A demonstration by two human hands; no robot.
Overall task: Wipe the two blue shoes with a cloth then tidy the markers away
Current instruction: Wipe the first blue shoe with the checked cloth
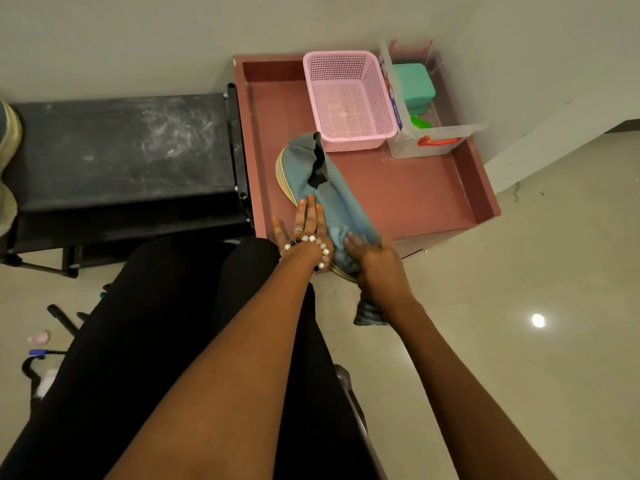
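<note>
A blue shoe [325, 188] with a pale sole lies on its side on the reddish tray table [415, 199], toe toward me. My left hand [304, 226] lies flat against the shoe's sole side, fingers straight, steadying it. My right hand [377, 265] presses a blue-grey cloth [370, 311] onto the shoe's toe; a cloth end hangs below my wrist. A second shoe [8, 133] shows partly at the far left on the black rack [121, 147]. Markers [62, 318] lie on the floor at the lower left, partly hidden by my leg.
A pink mesh basket [349, 98] and a clear plastic box [433, 109] holding a green case stand at the tray's back. The wall runs behind the tray and the rack. Pale tiled floor [519, 306] lies to the right. My legs in black fill the lower middle.
</note>
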